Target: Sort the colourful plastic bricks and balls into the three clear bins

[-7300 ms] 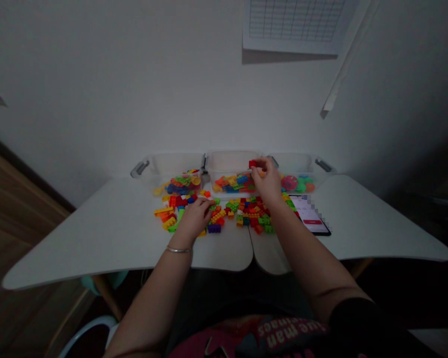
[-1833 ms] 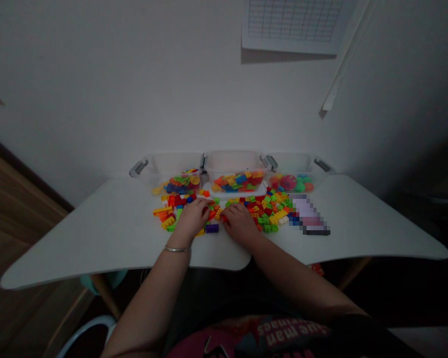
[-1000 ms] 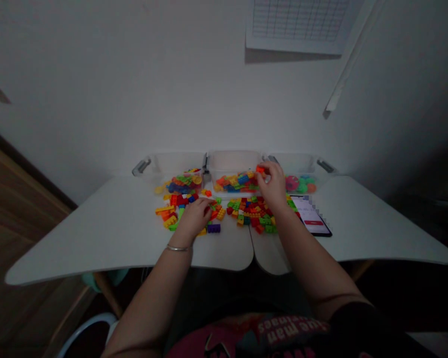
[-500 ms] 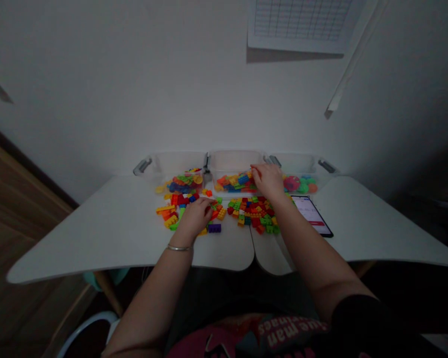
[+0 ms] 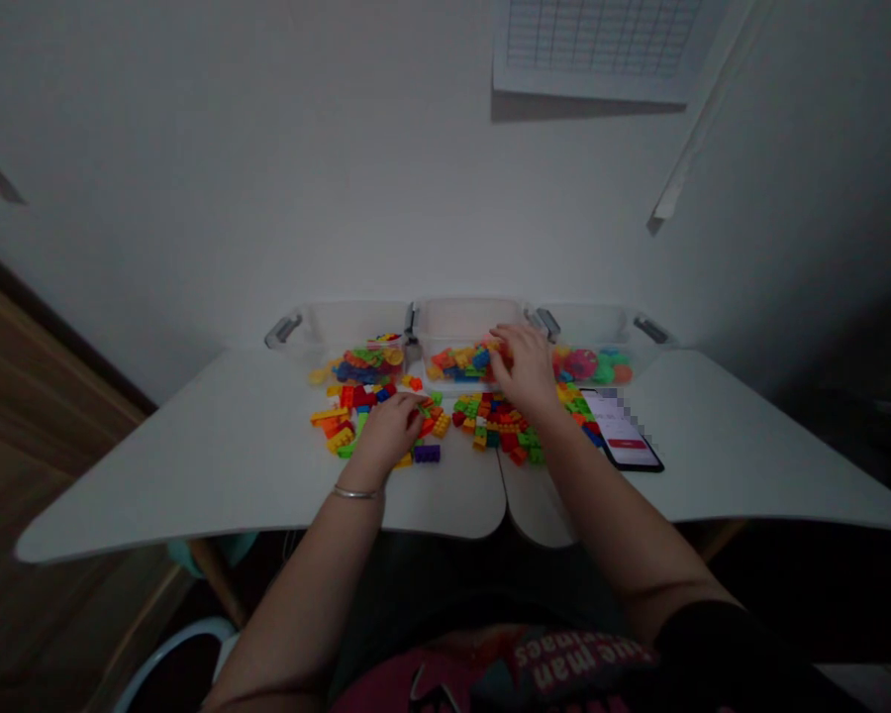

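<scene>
My left hand rests on the left pile of toy building bricks, its fingers loosely bent and apart from the thumb. Beside its fingertips lie orange and green bricks, and a purple brick is just to the right of the hand. My right hand is over the front of the middle clear bin, with fingers and thumb apart and nothing visible between them. Bricks of several colours lie inside that bin. Below my right wrist spreads a second brick pile, partly hidden by the forearm.
A left clear bin holds coloured pieces, and a right clear bin holds pink, green and orange ones. A phone lies right of the piles. The white table has a notched front edge; a wall stands behind the bins.
My right hand has shifted slightly left, and its fingers have spread apart. The right forearm has moved left, uncovering more of the phone and bricks. My left hand stays in place.
</scene>
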Motion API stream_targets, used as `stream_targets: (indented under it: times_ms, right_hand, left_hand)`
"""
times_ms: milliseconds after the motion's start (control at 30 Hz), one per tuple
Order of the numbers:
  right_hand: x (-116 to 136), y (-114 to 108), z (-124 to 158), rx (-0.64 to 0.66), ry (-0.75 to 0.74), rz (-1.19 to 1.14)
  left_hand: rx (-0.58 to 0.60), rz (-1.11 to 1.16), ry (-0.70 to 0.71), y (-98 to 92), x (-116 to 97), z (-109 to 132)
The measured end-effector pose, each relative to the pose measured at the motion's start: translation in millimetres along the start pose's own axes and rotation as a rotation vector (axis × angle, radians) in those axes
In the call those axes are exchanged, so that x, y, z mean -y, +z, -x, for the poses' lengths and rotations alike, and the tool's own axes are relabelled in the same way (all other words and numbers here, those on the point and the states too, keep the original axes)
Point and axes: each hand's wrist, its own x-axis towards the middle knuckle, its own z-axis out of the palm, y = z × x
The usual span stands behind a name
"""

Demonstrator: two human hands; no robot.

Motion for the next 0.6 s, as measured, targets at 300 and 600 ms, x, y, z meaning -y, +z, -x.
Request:
stream_targets:
  times_ms: [300,600]
  right_hand:
    - [44.3,26.4,50.5,0.164,-0.027,-0.17]
    - [56.5,38.8,71.5,0.451,-0.141,-0.027]
  left_hand:
    - [-0.001,-0.006,-0.045,0.7,-1.0,-0.7]
    - [-0.008,0.006,-0.009,3.2,1.7,-1.3]
